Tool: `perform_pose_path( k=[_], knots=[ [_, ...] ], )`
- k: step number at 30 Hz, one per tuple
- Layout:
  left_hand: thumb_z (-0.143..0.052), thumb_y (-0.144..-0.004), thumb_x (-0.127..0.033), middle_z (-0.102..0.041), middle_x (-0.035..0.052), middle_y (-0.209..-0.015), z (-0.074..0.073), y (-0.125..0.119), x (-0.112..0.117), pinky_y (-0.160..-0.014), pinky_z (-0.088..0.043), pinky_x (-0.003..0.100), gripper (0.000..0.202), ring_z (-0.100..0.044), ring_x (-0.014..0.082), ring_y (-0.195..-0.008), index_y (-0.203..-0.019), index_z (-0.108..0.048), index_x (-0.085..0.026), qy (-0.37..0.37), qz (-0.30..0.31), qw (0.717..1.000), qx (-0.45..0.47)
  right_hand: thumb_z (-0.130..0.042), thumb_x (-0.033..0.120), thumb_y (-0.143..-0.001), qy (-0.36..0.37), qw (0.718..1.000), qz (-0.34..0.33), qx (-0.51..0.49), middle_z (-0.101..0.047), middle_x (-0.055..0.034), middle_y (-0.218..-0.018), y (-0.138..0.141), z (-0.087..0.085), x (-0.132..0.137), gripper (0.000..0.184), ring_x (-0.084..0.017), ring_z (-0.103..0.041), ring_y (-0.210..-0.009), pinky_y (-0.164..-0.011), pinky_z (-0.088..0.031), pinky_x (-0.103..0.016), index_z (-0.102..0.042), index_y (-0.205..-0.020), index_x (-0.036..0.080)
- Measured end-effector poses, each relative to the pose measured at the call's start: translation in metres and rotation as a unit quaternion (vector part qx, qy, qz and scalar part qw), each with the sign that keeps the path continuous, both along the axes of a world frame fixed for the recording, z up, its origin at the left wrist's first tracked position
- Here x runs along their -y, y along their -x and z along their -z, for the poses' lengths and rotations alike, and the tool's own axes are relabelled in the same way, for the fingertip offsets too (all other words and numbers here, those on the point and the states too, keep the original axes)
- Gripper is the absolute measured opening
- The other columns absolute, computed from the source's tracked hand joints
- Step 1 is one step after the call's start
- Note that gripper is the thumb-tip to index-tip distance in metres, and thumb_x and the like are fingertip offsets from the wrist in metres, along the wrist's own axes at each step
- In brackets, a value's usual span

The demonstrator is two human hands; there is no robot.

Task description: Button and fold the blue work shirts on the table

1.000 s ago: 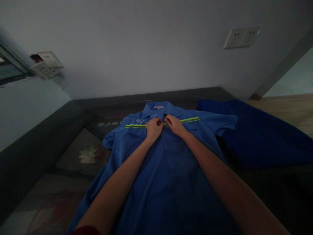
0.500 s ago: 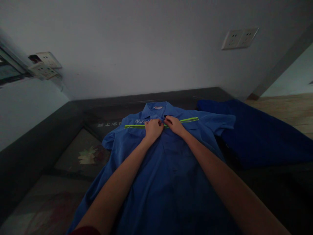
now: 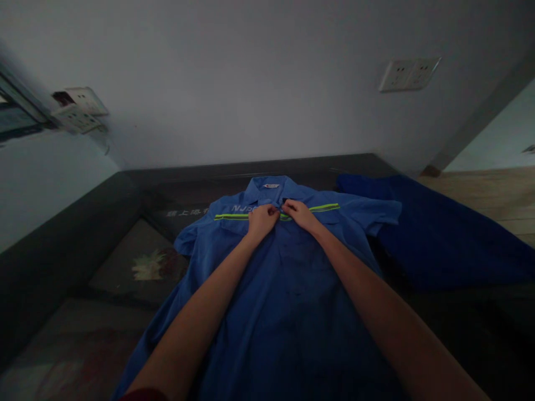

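Note:
A blue short-sleeved work shirt lies spread face up, its collar away from me and a yellow-green stripe across the chest. At the upper front opening, my left hand pinches the shirt's edge, fingers closed. Just beside it, my right hand is closed on the other side of the opening, at the stripe. The fingertips of both hands nearly meet. Any button between them is too small to make out.
A dark table with printed white characters bears the shirt. Folded darker blue cloth lies to the right. Wall sockets are on the wall behind, and a power adapter sticks out at the left.
The view has shifted very slightly. Both hands stay at the same spot on the shirt front, with only tiny finger movement.

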State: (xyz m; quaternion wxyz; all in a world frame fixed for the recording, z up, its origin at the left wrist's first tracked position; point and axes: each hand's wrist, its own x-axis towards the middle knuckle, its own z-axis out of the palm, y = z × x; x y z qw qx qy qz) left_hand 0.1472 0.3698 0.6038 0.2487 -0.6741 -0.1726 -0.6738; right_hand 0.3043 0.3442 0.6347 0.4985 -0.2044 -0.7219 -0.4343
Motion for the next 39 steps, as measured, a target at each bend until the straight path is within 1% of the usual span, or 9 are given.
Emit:
perform_pose_path(
  k=[3, 6, 11, 19, 25, 28, 32, 35, 39],
  knots=[
    [-0.056, -0.081, -0.025, -0.067, 0.0009, -0.076, -0.003, 0.001, -0.003, -0.068, -0.039, 0.026, 0.011, -0.061, 0.0167, -0.075, -0.082, -0.065, -0.019, -0.043, 0.05, 0.998, 0.004, -0.045, 0.035, -0.087, -0.011, 1.0, -0.004, 0.004, -0.042, 0.0042, -0.059, 0.001, 0.003, 0.0, 0.027, -0.012, -0.041, -0.059, -0.057, -0.028, -0.023, -0.04, -0.065, 0.02],
    [-0.055, -0.081, -0.021, -0.066, 0.001, -0.074, -0.006, 0.002, -0.007, -0.064, -0.039, 0.024, 0.01, -0.059, 0.0151, -0.071, -0.082, -0.065, -0.018, -0.078, 0.075, 0.994, 0.005, -0.045, 0.032, -0.088, -0.044, 0.999, 0.003, 0.012, -0.047, 0.0025, -0.064, 0.003, 0.007, -0.001, 0.025, -0.013, -0.044, -0.063, -0.06, -0.031, -0.024, -0.042, -0.066, 0.02],
    [-0.056, -0.08, -0.02, -0.065, 0.0009, -0.072, -0.009, 0.004, -0.014, -0.063, -0.039, 0.023, 0.008, -0.058, 0.0145, -0.069, -0.078, -0.063, -0.017, -0.066, 0.117, 0.991, 0.019, -0.05, 0.029, -0.088, -0.098, 0.995, 0.001, -0.022, -0.054, -0.0001, -0.073, 0.004, 0.01, -0.002, 0.013, -0.015, -0.05, -0.068, -0.064, -0.035, -0.025, -0.053, -0.08, 0.019],
    [-0.053, -0.083, -0.024, -0.061, -0.0005, -0.065, -0.011, 0.003, -0.021, -0.06, -0.036, 0.024, 0.016, -0.055, 0.0137, -0.064, -0.072, -0.061, -0.016, -0.079, 0.147, 0.985, 0.031, -0.056, 0.029, -0.086, -0.117, 0.992, 0.018, -0.037, -0.057, -0.0008, -0.072, 0.002, 0.008, -0.005, 0.014, -0.015, -0.053, -0.068, -0.065, -0.037, -0.026, -0.057, -0.078, 0.019],
    [-0.052, -0.086, -0.023, -0.061, -0.0011, -0.067, -0.01, 0.0, -0.027, -0.062, -0.04, 0.022, 0.014, -0.055, 0.013, -0.064, -0.078, -0.061, -0.017, -0.116, 0.167, 0.979, 0.012, -0.058, 0.032, -0.086, -0.131, 0.986, 0.083, -0.068, -0.058, -0.0032, -0.074, -0.002, 0.005, -0.008, 0.017, -0.017, -0.053, -0.072, -0.068, -0.039, -0.027, -0.059, -0.079, 0.017],
    [-0.052, -0.086, -0.021, -0.063, 0.0007, -0.072, -0.01, -0.001, -0.03, -0.065, -0.042, 0.023, 0.011, -0.057, 0.0139, -0.067, -0.083, -0.061, -0.017, -0.12, 0.14, 0.983, -0.006, -0.055, 0.037, -0.088, -0.154, 0.972, 0.147, -0.102, -0.061, -0.0085, -0.086, -0.004, 0.005, -0.009, 0.022, -0.022, -0.054, -0.086, -0.079, -0.041, -0.032, -0.063, -0.085, 0.017],
    [-0.053, -0.084, -0.02, -0.065, 0.0064, -0.092, -0.007, 0.002, -0.032, -0.08, -0.045, 0.031, 0.012, -0.059, 0.0197, -0.088, -0.092, -0.062, -0.017, -0.136, 0.04, 0.99, -0.008, -0.051, 0.043, -0.09, -0.163, 0.948, 0.242, -0.128, -0.06, -0.0136, -0.114, -0.006, 0.01, -0.006, 0.035, -0.027, -0.05, -0.104, -0.086, -0.04, -0.038, -0.063, -0.11, 0.017],
    [-0.052, -0.087, -0.026, -0.063, 0.0083, -0.11, -0.003, 0.008, -0.033, -0.092, -0.041, 0.041, 0.02, -0.054, 0.0247, -0.107, -0.103, -0.062, -0.02, -0.134, -0.038, 0.99, -0.006, -0.045, 0.042, -0.093, -0.157, 0.931, 0.307, -0.119, -0.055, -0.0116, -0.129, -0.006, 0.014, -0.003, 0.04, -0.029, -0.045, -0.114, -0.09, -0.04, -0.041, -0.058, -0.123, 0.02],
    [-0.05, -0.088, -0.031, -0.056, 0.0092, -0.127, -0.001, 0.017, -0.035, -0.101, -0.035, 0.046, 0.031, -0.048, 0.0264, -0.119, -0.118, -0.057, -0.023, -0.124, -0.122, 0.984, -0.04, -0.04, 0.038, -0.095, -0.154, 0.917, 0.346, -0.124, -0.055, -0.0086, -0.132, -0.009, 0.016, -0.003, 0.038, -0.028, -0.041, -0.119, -0.094, -0.038, -0.043, -0.058, -0.125, 0.022]
  ],
)
